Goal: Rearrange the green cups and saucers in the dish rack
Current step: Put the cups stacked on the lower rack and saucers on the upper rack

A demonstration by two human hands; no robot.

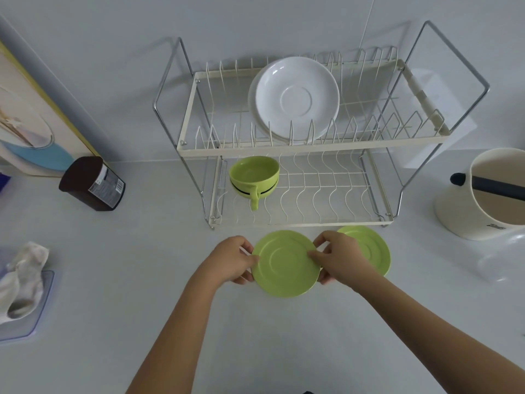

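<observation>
A green saucer (285, 264) is in front of the two-tier dish rack (312, 145), held at its rims by both hands. My left hand (233, 258) grips its left edge and my right hand (336, 258) grips its right edge. A second green saucer (372, 248) lies on the counter just behind my right hand, partly hidden by it. Two green cups (254, 177) are stacked one in the other on the left of the rack's lower tier, a handle pointing towards me. White saucers (295, 99) stand upright in the upper tier.
A dark brown jar (92, 183) lies tilted on the counter left of the rack. A cream container with a black bar (494, 194) stands at the right. A crumpled white cloth on a clear tray (22, 282) lies at the far left. The wall is right behind the rack.
</observation>
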